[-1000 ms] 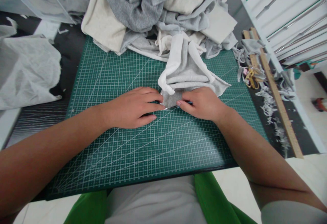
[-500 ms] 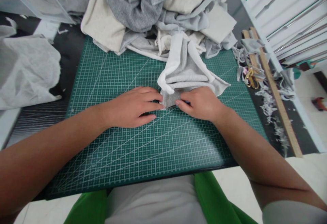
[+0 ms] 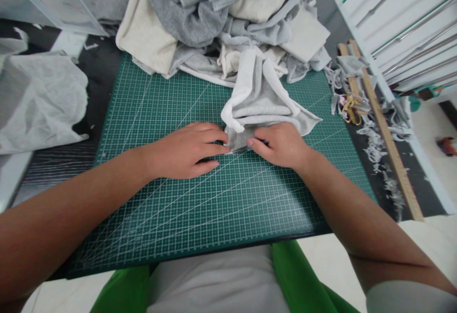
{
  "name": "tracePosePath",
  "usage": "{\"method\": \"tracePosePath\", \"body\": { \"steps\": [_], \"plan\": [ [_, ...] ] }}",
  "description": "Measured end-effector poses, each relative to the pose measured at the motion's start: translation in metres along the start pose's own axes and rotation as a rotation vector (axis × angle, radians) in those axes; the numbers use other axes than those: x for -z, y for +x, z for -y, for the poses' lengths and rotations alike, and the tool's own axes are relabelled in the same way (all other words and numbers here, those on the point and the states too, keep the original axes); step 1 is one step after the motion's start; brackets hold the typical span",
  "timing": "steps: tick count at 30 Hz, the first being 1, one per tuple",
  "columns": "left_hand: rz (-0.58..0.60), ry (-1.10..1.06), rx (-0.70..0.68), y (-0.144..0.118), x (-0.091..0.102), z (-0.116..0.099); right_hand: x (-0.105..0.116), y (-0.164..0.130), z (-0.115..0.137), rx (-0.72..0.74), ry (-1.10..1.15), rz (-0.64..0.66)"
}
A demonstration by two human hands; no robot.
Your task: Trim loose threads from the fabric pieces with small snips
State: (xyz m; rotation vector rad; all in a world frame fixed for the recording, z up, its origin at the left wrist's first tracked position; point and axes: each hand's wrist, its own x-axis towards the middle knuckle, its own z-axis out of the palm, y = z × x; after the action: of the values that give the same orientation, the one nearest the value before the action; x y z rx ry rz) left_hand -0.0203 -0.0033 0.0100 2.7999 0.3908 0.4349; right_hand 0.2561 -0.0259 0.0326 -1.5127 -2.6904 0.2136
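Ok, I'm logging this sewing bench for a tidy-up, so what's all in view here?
cutting mat: one, green with white grid, centre of table
folded cloth: one, grey and white, on the mat, under both hands' fingertips
cloth pile: one heap, grey, cream, white, back of mat
thin white fabric: one, left of mat
wooden rulers: two, tan, right of mat
scissors: one, gold handles, by the rulers
cloth scraps: several, grey, right edge
left hand: flat on mat
right hand: on cloth edge

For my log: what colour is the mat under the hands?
Dark green with a white grid, seen in the head view: mat.
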Motion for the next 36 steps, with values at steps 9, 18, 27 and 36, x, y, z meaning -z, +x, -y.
{"method": "tracePosePath", "body": {
  "steps": [9, 18, 27, 36],
  "plan": [
    [-0.008, 0.012, -0.026, -0.0004, 0.001, 0.0, 0.0014, 0.0006, 0.0052, -0.015, -0.062, 0.031],
    [-0.027, 0.005, -0.036, 0.0002, 0.0003, 0.0002, -0.0019, 0.0004, 0.0025, -0.056, 0.06, -0.034],
    [-0.01, -0.001, -0.023, 0.0007, 0.0002, 0.0001, -0.0039, 0.0006, -0.0007, -0.083, 0.168, -0.08],
    [-0.005, -0.004, -0.018, 0.0001, 0.0001, 0.0008, -0.0035, 0.0012, -0.0006, -0.09, 0.161, -0.079]
  ]
}}
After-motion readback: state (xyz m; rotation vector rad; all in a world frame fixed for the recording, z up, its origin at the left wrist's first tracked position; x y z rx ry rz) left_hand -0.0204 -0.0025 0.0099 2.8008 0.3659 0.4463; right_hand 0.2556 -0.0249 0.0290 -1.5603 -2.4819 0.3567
